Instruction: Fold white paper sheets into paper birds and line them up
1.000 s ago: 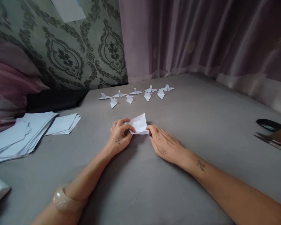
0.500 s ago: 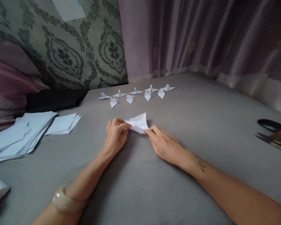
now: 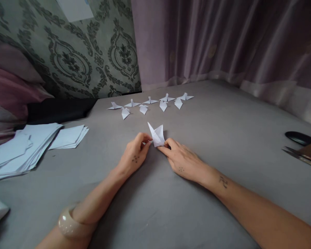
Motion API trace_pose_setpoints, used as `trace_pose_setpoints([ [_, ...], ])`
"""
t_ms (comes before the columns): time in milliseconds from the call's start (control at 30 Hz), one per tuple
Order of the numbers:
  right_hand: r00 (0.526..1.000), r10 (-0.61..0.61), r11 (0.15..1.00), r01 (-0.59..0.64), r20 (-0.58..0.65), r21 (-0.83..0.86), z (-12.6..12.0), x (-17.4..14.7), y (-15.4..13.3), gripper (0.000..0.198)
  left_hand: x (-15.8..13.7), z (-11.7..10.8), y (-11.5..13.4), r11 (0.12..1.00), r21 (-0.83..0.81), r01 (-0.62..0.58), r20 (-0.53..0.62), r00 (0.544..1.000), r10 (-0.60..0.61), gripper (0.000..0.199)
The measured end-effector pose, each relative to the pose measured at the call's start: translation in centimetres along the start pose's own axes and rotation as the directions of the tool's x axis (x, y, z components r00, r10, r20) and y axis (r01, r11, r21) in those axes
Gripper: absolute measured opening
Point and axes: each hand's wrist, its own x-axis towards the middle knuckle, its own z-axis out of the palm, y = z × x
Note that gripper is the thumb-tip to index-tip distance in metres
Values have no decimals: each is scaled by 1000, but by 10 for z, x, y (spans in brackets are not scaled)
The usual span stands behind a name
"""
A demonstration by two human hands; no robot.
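A small white folded paper [image 3: 158, 137] stands between my hands in the middle of the table, two pointed flaps sticking up, the left one taller and narrower. My right hand [image 3: 181, 159] pinches its lower right corner between thumb and fingers. With thumb and forefinger pressed together, my left hand [image 3: 136, 150] is at the paper's lower left edge; its fingertips partly cover that edge. Beyond the hands, several white paper cranes [image 3: 150, 100] sit in two rows, the back ones with wings spread.
Stacks of white paper sheets [image 3: 45, 136] and smaller paper squares [image 3: 68, 137] lie at the left. Scissors [image 3: 298, 156] and a black object [image 3: 300, 138] rest at the right edge. A dark cloth [image 3: 59, 110] lies at the back left, by the patterned wall.
The paper was spread wide and low between both hands; now it is narrower, with its left flap raised to a tall point. My left hand has shifted right.
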Motion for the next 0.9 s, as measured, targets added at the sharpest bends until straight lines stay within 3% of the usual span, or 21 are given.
trace_pose_setpoints([
  [200, 1000, -12, 995, 9, 28, 99, -9, -4, 3, 35, -2, 2, 0, 920, 183, -345, 145, 935, 322, 30],
  [300, 998, -45, 974, 33, 50, 223, -17, -5, 13, 33, -4, 2, -1, 874, 239, -423, 212, 901, 378, 34],
  [400, 997, 5, 947, -29, 74, 321, -25, -5, 27, 32, -4, 1, 0, 827, 295, -478, 282, 871, 403, 38],
  [667, 967, 251, 894, -249, 44, 374, -19, 2, 46, 29, -3, 0, 10, 754, 433, -494, 426, 849, 312, 58],
  [767, 949, 316, 884, -292, -5, 364, -14, 5, 40, 29, -3, 2, 14, 738, 477, -477, 422, 861, 283, 64],
  [900, 919, 386, 876, -341, -75, 341, -7, 10, 26, 23, -4, 3, 14, 766, 455, -453, 341, 884, 320, 52],
])
